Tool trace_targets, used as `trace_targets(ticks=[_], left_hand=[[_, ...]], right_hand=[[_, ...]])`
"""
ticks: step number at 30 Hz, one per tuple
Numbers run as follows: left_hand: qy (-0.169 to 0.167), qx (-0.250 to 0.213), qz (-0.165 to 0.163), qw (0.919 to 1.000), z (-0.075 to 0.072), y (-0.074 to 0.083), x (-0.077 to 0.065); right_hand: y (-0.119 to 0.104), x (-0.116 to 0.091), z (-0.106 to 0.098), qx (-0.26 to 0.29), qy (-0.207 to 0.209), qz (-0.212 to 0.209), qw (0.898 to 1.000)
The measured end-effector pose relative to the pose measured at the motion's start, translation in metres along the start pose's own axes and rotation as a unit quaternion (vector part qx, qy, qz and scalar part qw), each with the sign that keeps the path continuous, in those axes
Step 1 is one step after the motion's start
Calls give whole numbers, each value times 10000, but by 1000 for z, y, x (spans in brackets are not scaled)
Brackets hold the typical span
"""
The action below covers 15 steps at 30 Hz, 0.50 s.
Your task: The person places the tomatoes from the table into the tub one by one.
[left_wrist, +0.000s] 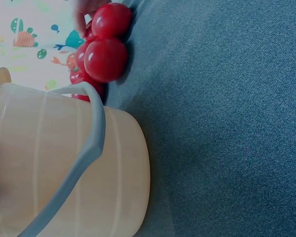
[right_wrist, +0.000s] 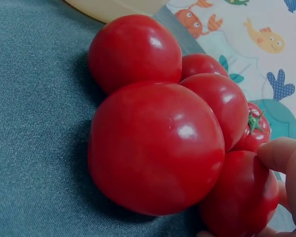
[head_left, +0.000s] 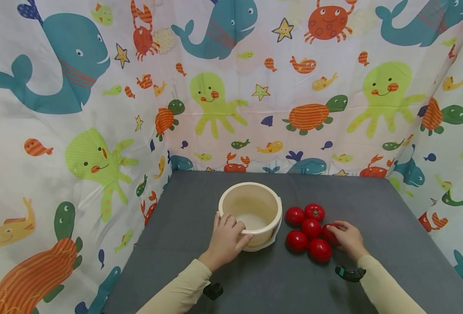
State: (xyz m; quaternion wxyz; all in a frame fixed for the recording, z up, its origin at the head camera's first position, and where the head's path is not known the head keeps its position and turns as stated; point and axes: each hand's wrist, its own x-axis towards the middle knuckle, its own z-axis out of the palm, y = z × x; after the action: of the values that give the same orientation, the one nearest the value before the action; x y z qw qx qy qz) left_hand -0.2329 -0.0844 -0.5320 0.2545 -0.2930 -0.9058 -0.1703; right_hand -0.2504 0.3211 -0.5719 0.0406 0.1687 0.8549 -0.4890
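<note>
— Where does the left grip (head_left: 226,239) lie?
— On the near-left rim of the cream bucket (head_left: 262,238); whether it pinches there, one cannot tell.
— And right of the bucket?
— Five red tomatoes (head_left: 296,241) cluster on the grey tabletop (head_left: 192,192).
— The rightmost tomato (right_wrist: 239,192)?
— Just beside them, between the bent fingers of the right grip (head_left: 348,240), which pinches it.
</note>
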Motion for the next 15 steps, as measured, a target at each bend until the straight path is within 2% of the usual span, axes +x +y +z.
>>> trace_targets(ticks=[9,15], left_hand=[[-44,40,-15,10000,1,0,-1],[5,4,-5,10000,1,0,-1]], right_hand=[[2,1,-1,164,31,24,9999],[0,1,-10,259,49,81,9996]])
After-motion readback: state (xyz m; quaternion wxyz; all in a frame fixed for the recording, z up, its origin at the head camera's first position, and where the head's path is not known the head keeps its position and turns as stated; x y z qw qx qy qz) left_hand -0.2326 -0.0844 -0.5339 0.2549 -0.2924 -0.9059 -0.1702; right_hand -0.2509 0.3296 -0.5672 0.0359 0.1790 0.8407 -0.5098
